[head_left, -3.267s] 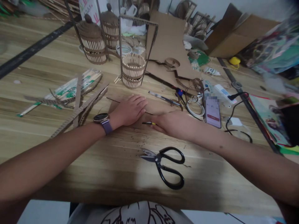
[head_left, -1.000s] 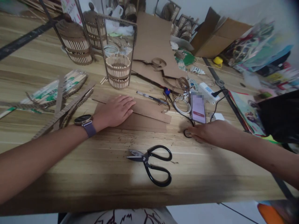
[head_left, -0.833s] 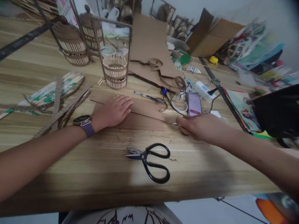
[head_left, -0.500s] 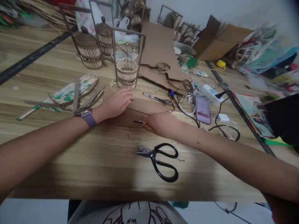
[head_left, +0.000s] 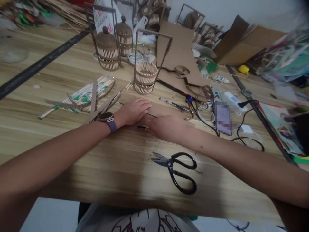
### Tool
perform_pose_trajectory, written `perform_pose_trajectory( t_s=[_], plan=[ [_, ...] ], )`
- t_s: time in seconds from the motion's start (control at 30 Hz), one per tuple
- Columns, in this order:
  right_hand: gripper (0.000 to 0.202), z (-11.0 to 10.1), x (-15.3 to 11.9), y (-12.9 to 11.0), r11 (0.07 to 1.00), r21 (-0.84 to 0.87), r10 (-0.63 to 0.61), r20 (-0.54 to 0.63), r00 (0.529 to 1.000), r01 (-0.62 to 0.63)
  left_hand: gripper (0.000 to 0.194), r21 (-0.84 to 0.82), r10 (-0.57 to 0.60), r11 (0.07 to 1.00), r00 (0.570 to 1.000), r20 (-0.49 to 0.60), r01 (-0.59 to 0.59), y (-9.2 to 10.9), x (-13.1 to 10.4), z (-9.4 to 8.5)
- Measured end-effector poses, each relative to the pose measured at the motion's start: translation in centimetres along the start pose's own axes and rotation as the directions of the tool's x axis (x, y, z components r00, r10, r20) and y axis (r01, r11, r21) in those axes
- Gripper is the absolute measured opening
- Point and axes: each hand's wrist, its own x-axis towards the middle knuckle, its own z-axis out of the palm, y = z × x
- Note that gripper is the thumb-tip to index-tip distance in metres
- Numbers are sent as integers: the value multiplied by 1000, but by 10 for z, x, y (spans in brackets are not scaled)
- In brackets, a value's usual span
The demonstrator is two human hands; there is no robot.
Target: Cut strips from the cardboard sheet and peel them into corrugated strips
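Observation:
My left hand, with a watch on its wrist, lies flat with its fingers stretched over a piece of brown cardboard. Close beside it, my right hand is closed around a small cutter with a dark blade and a bit of yellow; most of the tool is hidden by the fingers. A thin dark strip shows between the hands. Nearer my body lie black-handled scissors with parted blades. Beyond my hands stands a small open stick basket with a tall square handle.
Two lidded baskets stand behind on the left. Packed sticks and brown strips lie left. A pen, tape roll, phone and cables lie right. A cardboard box stands at the back right.
The view has shifted, so the table's objects appear farther right. My left hand has come closer to my right hand, which still holds the cutter.

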Motion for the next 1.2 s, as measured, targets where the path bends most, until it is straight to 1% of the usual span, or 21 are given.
perform_pose_trajectory(
  t_s=[0.1,0.17,0.23,0.37,0.47,0.57,0.7,0.8,0.9,0.97,1.1,1.2],
  plan=[
    [31,1,1,-1,999,-38,-20,-22,1000,19,43,-4,0,1000,1000,9,0,2,0,-1],
    [30,-1,2,-3,998,-62,-17,-17,1000,16,43,8,3,1000,1000,8,-3,3,0,-2],
    [30,-7,4,-8,998,-61,0,27,1000,2,42,25,5,1000,1000,1,-5,3,0,-2],
    [36,-27,7,-19,998,-68,14,131,991,-5,42,48,12,999,1000,-13,-12,4,0,0],
    [37,-35,7,-22,995,-99,23,168,985,-6,42,52,38,998,999,-6,-38,4,0,-1],
    [40,-28,6,-17,992,-125,-3,125,992,19,43,40,60,997,998,2,-60,2,-1,-2],
    [40,-6,4,-7,987,-141,-66,43,997,72,44,18,81,996,997,16,-82,0,-3,-4],
    [36,7,2,0,987,-134,-86,21,996,88,44,-10,82,997,996,25,-82,-1,-3,-5],
    [32,13,0,6,992,-90,-86,5,996,86,45,-14,71,997,997,42,-71,0,-4,-7],
    [30,15,-2,10,996,-60,-64,10,998,65,46,-5,61,998,997,53,-61,0,-4,-8],
    [26,15,-7,14,998,-65,2,76,997,3,44,-20,38,999,998,48,-37,0,-4,-7],
    [26,12,-13,16,997,-72,0,97,995,7,43,-20,33,999,999,37,-32,0,-5,-5]
  ],
)
